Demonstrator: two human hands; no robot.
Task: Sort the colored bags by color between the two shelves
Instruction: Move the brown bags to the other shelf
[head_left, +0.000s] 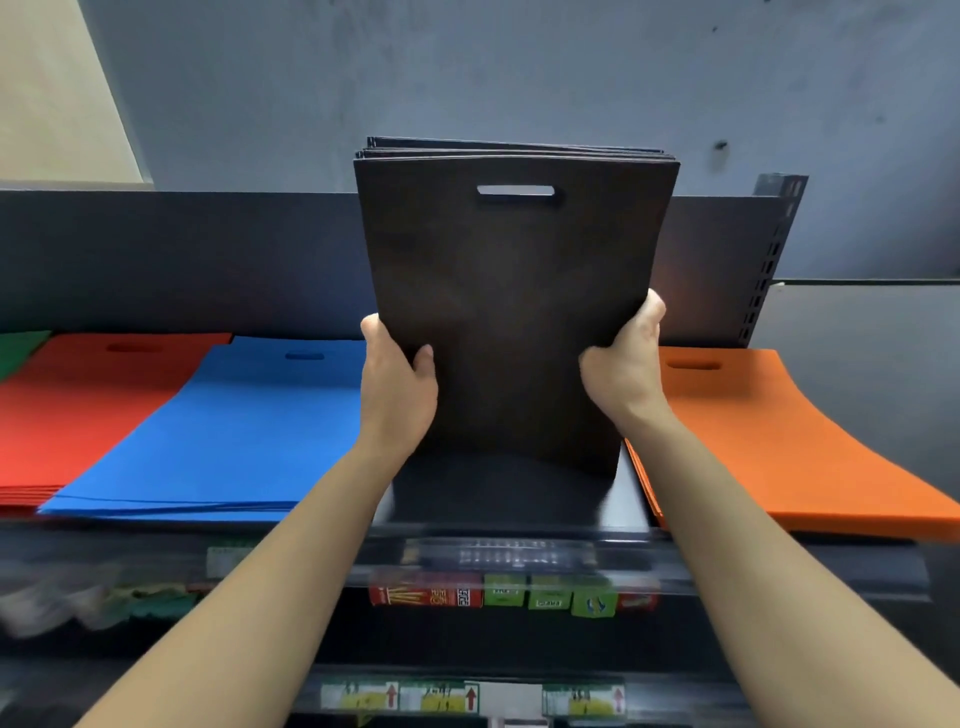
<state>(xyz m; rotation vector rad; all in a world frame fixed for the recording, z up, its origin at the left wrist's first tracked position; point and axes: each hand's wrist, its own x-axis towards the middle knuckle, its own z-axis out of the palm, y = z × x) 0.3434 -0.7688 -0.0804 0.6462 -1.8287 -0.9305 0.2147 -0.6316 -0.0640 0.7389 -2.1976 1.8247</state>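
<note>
**Dark Bag Stack Held Upright Over Shelf Gap**

A stack of dark bags (519, 312) is gripped at its lower side edges. The left hand (397, 384) is curled round the left edge, and the right hand (623, 364) round the right edge. The stack is held upright between the hands, handle slots at the top. Whether its bottom edge touches the shelf (498, 499) cannot be told.

Flat piles are already laid on the same shelf. Blue bags (234, 431) lie just left of the left hand, with red bags (88, 395) and a corner of green bags (21, 348) farther left. Orange bags (769, 431) lie just right of the right hand. Each pile shows one colour only.

A bare gap is seen below the hands. The sorting is judged well advanced, with the dark stack left to be laid down there. The second shelf's contents are too blurred to assess.
</note>
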